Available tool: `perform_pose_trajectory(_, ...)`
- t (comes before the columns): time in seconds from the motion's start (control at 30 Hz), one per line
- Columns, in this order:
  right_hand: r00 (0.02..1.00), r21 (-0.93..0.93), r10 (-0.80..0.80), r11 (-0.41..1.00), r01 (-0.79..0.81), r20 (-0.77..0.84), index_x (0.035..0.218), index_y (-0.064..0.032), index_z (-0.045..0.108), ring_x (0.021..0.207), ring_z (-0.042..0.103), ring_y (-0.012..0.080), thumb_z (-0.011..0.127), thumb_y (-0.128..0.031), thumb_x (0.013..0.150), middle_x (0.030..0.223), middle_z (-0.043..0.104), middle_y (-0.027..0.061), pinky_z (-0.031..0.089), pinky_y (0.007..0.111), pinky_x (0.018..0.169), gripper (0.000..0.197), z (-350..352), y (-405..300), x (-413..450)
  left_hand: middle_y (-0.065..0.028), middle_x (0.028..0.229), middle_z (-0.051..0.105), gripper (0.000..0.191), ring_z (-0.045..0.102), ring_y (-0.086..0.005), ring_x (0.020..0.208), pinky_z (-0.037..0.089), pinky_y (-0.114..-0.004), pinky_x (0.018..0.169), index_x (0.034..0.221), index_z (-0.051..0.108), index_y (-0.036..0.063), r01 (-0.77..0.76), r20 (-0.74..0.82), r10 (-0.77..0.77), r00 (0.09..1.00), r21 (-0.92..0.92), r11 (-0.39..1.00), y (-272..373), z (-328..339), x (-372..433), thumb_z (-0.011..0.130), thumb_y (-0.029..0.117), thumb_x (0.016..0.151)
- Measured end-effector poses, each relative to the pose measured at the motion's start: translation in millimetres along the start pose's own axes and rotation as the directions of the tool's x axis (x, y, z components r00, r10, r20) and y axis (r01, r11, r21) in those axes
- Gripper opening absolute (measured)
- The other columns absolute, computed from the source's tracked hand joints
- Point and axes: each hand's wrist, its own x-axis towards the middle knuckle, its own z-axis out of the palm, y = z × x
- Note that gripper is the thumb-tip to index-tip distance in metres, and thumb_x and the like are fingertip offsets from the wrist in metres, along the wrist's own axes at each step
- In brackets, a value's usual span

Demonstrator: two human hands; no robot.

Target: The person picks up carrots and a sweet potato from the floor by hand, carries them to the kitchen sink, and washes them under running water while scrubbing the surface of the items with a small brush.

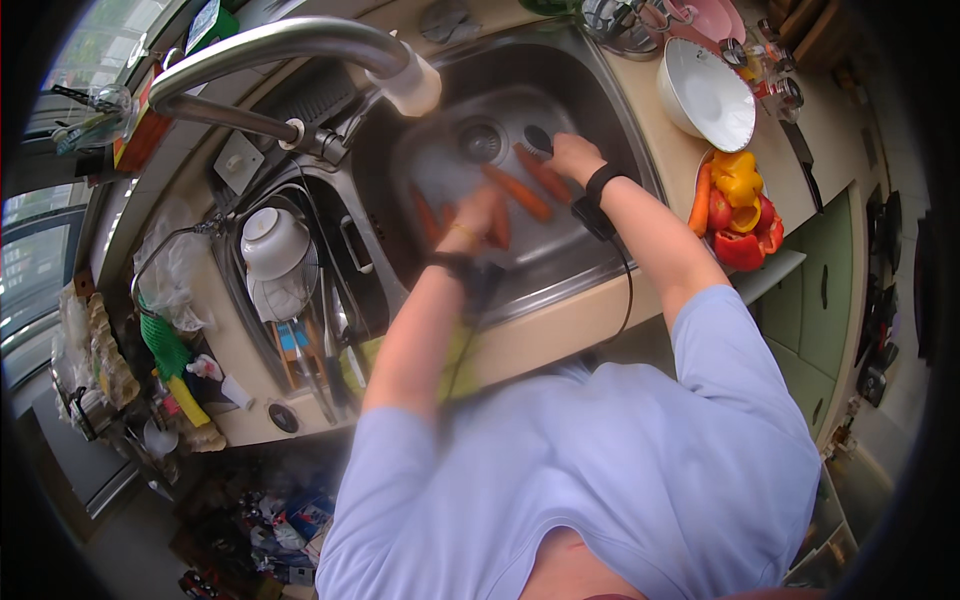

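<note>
Several carrots lie in the stainless steel sink (559,259), among them one carrot (517,193) between my two hands. My left hand (480,208) is low in the basin, blurred, over carrots at the left; whether it grips one cannot be told. My right hand (574,157) is closed around a dark-headed tool (538,139), perhaps a brush or peeler, beside another carrot (541,174). The drain strainer (480,142) lies beyond the hands, and the faucet's white head (409,81) hangs over the sink's far left part.
Right of the sink stand a white bowl (709,94) and a plate with red and yellow bell peppers (739,180) and a carrot (700,201). The smaller left basin holds a white bowl (274,240) and utensils. A green cloth (469,364) hangs at the front edge.
</note>
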Motion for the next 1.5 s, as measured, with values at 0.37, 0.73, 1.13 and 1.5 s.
perform_pose_trajectory(0.37, 0.994, 0.189, -0.098, 0.977, 0.104, -0.04, 0.109, 0.007, 0.053, 0.095, 0.061, 0.0363, 0.067, -0.024, 0.076, 0.1, 0.063, 0.024, 0.049, 0.039, 0.081, 0.047, 46, -38, 18, -0.0123, 0.124, 0.055, 0.049, 0.054, -0.0301, 0.11, 0.04, -0.044, 0.095, 0.126, 0.05, 0.0135, -0.344, 0.215, 0.352, 0.911, 0.867, 0.361, -114, -33, 135, 0.037, 0.047, 0.092)
perform_pose_trajectory(0.73, 0.889, 0.53, -0.353, 0.714, 0.457, -0.291, 0.116, 0.0006, 0.046, 0.084, 0.063, 0.0358, 0.058, -0.032, 0.087, 0.094, 0.063, 0.0202, 0.048, 0.047, 0.069, 0.045, 15, -77, -23, -0.0041, 0.088, 0.06, 0.044, 0.057, -0.0158, 0.07, 0.046, -0.028, 0.056, 0.113, 0.05, 0.0156, -0.25, -0.121, 0.228, 0.966, -0.654, 0.714, 24, -25, -32, 0.031, 0.052, 0.095)
perform_pose_trajectory(1.13, 0.782, 0.164, -0.474, 0.804, 0.572, -0.405, 0.118, -0.0228, 0.057, 0.079, 0.061, 0.0347, 0.054, -0.028, 0.085, 0.082, 0.064, 0.014, 0.049, 0.046, 0.066, 0.033, -25, -84, -51, -0.0063, 0.067, 0.056, 0.034, 0.044, -0.0118, 0.038, 0.026, -0.021, 0.03, 0.094, 0.053, 0.0102, -0.293, -0.241, 0.188, 0.952, -0.541, 0.789, 30, -33, -74, 0.036, 0.039, 0.096)
perform_pose_trajectory(1.5, 0.72, 0.042, -0.632, 0.742, 0.669, -0.288, 0.11, -0.0162, 0.062, 0.076, 0.062, 0.0348, 0.054, -0.032, 0.085, 0.085, 0.065, 0.0134, 0.05, 0.045, 0.064, 0.031, -20, -105, -81, -0.0067, 0.062, 0.055, 0.032, 0.044, -0.012, 0.039, 0.029, -0.019, 0.031, 0.092, 0.053, 0.0125, -0.147, -0.094, 0.114, 0.989, -0.728, 0.669, 30, -40, -76, 0.04, 0.041, 0.094)
